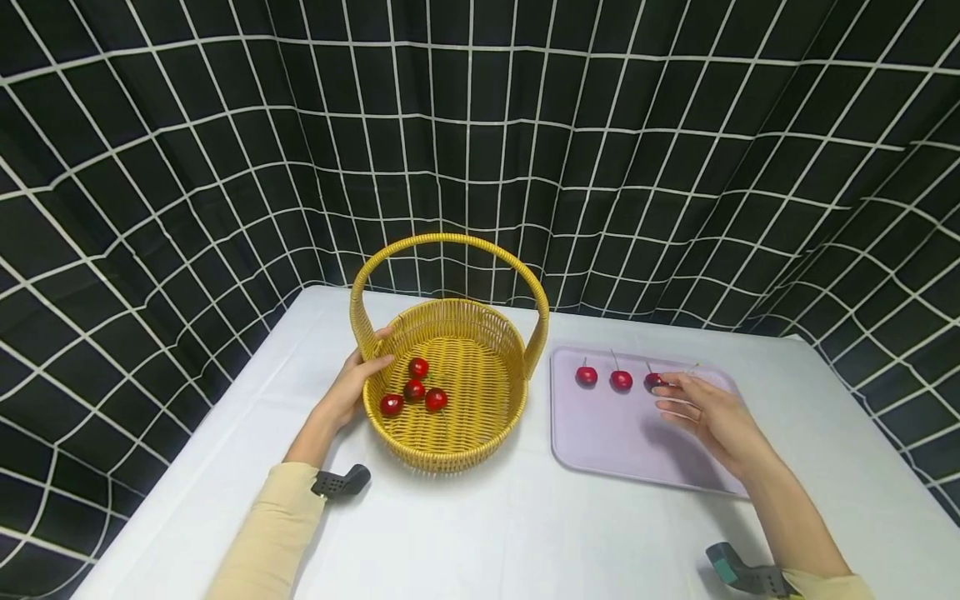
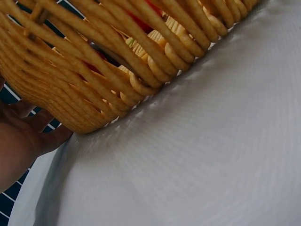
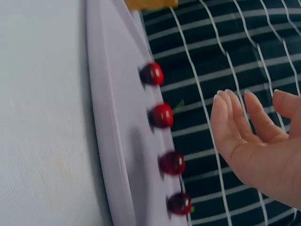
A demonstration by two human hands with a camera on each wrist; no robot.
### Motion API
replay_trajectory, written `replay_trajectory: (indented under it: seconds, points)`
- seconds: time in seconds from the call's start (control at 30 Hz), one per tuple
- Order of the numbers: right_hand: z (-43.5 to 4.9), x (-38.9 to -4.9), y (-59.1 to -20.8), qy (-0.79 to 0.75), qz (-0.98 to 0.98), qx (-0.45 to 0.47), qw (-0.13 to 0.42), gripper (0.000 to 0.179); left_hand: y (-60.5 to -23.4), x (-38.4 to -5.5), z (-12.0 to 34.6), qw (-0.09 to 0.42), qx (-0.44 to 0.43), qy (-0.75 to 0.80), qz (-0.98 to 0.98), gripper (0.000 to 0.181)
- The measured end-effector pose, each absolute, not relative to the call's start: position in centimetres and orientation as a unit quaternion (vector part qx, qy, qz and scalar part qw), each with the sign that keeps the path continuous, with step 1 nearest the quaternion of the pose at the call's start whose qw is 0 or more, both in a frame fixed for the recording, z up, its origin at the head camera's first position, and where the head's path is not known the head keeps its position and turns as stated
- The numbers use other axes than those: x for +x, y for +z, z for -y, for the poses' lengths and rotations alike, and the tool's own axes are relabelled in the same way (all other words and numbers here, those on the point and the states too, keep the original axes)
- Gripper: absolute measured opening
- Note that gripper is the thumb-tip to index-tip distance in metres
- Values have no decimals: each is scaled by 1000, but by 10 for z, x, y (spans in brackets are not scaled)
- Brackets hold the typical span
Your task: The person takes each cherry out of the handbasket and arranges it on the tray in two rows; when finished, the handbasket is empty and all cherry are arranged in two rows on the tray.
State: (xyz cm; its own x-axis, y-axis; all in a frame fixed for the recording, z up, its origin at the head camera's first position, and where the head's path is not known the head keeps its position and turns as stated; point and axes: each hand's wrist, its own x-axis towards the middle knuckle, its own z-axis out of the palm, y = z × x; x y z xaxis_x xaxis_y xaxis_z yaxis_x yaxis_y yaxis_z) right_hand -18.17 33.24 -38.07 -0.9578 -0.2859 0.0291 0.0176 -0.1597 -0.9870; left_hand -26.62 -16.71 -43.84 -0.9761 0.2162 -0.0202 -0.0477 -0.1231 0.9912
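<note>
A yellow wicker basket (image 1: 450, 454) with a tall arched handle stands on the table. My left hand (image 1: 351, 385) grips its left side by the foot of the handle; in the left wrist view, fingers (image 2: 51, 139) lie against the outer weave. Several red cherries (image 1: 436, 400) lie inside the basket, on its left. Over the lilac tray (image 1: 622, 442) hovers my right hand (image 1: 712, 417), fingers loosely bent and nothing held. On the tray, cherries (image 1: 620, 381) with stems form a row. The right wrist view shows the hand (image 3: 263, 141) apart from the cherries (image 3: 161, 116).
A white cloth (image 1: 517, 525) covers the table under basket and tray. Behind and at both sides hangs a black curtain (image 1: 480, 150) with a white grid. The basket's arched handle (image 1: 442, 239) rises high above its rim.
</note>
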Motion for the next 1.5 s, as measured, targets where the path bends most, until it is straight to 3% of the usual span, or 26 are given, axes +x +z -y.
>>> replay_trajectory:
  seconds: [0.27, 0.6, 1.5]
  points:
    - [-286, -176, -369, -696, -699, -95, 134, 25, -438, -266, 166, 93, 64, 748, -654, 59]
    - [-236, -180, -353, -647, -736, -90, 180, 48, -439, -266, 166, 89, 63, 747, -656, 59]
    - [-145, -213, -339, -635, -702, -175, 271, 42, -439, -265, 167, 85, 59, 744, -660, 58]
